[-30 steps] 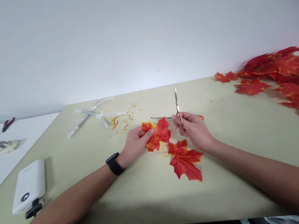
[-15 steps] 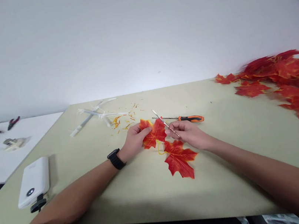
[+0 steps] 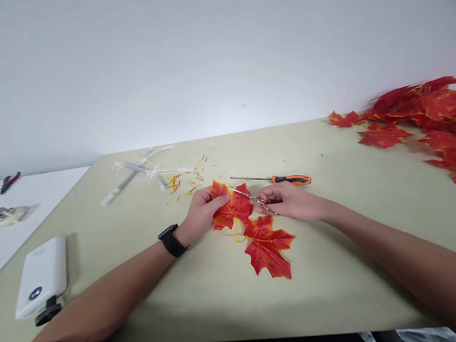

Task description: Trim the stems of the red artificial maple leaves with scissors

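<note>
Here, left hand (image 3: 202, 215) pinching red leaf (image 3: 234, 211), right hand (image 3: 290, 201) holding part-hidden scissors (image 3: 252, 197), leaf pile (image 3: 452, 120) cropped

Red-orange leaf (image 3: 233, 210); slim scissors (image 3: 250, 195) slanted across it

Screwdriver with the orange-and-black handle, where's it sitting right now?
In the head view, just right of centre, the screwdriver lies on the table just beyond the right hand, its tip pointing left toward the yellow-orange scraps.
</note>
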`<state>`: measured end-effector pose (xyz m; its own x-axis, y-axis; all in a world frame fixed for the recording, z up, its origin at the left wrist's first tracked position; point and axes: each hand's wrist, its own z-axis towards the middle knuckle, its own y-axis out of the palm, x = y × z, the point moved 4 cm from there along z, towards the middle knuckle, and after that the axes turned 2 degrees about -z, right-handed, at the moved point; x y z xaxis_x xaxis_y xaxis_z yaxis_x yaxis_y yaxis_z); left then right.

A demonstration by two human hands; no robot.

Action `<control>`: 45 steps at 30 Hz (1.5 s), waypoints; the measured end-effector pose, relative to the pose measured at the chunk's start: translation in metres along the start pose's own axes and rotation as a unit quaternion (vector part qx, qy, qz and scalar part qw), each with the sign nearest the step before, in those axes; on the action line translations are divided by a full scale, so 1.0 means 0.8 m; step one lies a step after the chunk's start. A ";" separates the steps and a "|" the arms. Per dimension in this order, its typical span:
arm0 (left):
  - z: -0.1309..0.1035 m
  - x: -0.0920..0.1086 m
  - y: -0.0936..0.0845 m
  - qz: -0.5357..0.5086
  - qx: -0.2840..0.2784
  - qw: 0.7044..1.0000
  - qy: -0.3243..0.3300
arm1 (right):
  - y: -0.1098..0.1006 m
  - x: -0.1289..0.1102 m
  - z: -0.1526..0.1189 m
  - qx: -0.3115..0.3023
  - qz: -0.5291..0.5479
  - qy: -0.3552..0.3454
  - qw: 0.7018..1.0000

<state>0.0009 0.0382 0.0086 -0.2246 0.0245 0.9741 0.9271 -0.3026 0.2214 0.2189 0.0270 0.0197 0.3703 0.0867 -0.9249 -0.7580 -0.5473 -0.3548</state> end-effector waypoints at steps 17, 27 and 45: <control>0.000 -0.001 0.004 0.042 -0.047 0.998 -0.031 | -0.009 0.006 -0.001 0.006 -0.005 0.011 1.000; 0.001 0.000 0.000 0.046 -0.059 0.996 -0.045 | -0.015 0.000 -0.005 0.003 -0.056 -0.006 0.998; 0.001 -0.001 -0.004 0.101 -0.056 0.993 -0.037 | -0.018 0.002 -0.005 -0.027 -0.067 0.014 0.997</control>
<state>-0.0018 0.0404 0.0073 -0.0112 0.0221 0.9997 0.9111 -0.4118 0.0194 0.2329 0.0317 0.0240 0.4807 0.1392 -0.8658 -0.6719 -0.5759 -0.4657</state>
